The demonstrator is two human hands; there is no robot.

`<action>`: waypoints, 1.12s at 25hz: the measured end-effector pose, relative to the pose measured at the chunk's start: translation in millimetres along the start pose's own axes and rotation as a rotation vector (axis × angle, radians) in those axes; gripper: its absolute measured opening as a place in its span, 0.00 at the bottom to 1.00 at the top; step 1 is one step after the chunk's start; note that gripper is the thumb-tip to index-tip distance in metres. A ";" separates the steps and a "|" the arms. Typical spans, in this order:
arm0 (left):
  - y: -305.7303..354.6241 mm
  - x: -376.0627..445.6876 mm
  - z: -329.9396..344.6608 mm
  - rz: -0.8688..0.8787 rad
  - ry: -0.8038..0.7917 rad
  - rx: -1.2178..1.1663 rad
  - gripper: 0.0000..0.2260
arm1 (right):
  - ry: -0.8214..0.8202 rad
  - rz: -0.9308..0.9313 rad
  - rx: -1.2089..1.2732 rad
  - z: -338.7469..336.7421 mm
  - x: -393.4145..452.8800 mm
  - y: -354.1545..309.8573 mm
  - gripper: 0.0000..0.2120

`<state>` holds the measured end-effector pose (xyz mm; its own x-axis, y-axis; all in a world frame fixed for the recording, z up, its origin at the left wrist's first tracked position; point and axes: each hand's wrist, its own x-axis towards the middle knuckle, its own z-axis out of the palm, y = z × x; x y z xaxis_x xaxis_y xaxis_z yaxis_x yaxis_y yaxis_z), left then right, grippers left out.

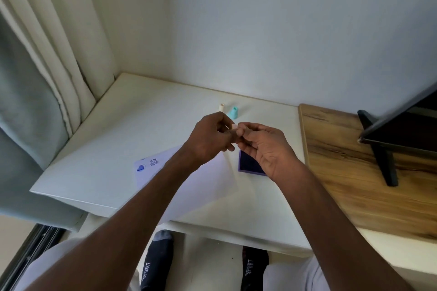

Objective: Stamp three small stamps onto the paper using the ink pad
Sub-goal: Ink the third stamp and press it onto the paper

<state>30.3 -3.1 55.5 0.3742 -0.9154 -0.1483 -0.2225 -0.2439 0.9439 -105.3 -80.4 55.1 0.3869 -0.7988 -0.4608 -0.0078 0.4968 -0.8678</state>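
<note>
Both my hands meet above the white table, pinching a small pale pink stamp (234, 127) between their fingertips. My left hand (208, 139) grips it from the left, my right hand (262, 146) from the right. Under them lies a white sheet of paper (201, 186) with two blue stamped marks (147, 165) near its far left corner. The dark blue ink pad (248, 164) lies open beside the paper, partly hidden by my right hand. Behind the hands stand a cream stamp (221, 107) and a teal stamp (233, 112).
The white table (94, 160) sits in a corner, with curtains (47, 78) on the left and a wall behind. A wooden board (354, 172) on the right carries a dark screen on a black stand (387, 149). My socked feet (158, 262) show below the table edge.
</note>
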 end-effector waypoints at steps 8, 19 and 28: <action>-8.9 11.0 -8.2 -0.122 0.008 -0.271 0.12 | 0.011 -0.028 -0.042 10.0 17.7 -2.5 0.07; -19.1 11.0 0.6 -0.149 -0.017 0.121 0.11 | 0.137 -0.268 -0.716 -23.6 21.2 -17.8 0.12; -21.8 7.4 3.9 -0.038 -0.287 0.445 0.16 | 0.091 -0.311 -1.337 -37.5 10.8 2.9 0.13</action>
<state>34.4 -5.8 32.7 0.1418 -0.9391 -0.3132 -0.5973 -0.3334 0.7294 -135.7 -100.3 40.6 0.4749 -0.8611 -0.1818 -0.8261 -0.3650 -0.4294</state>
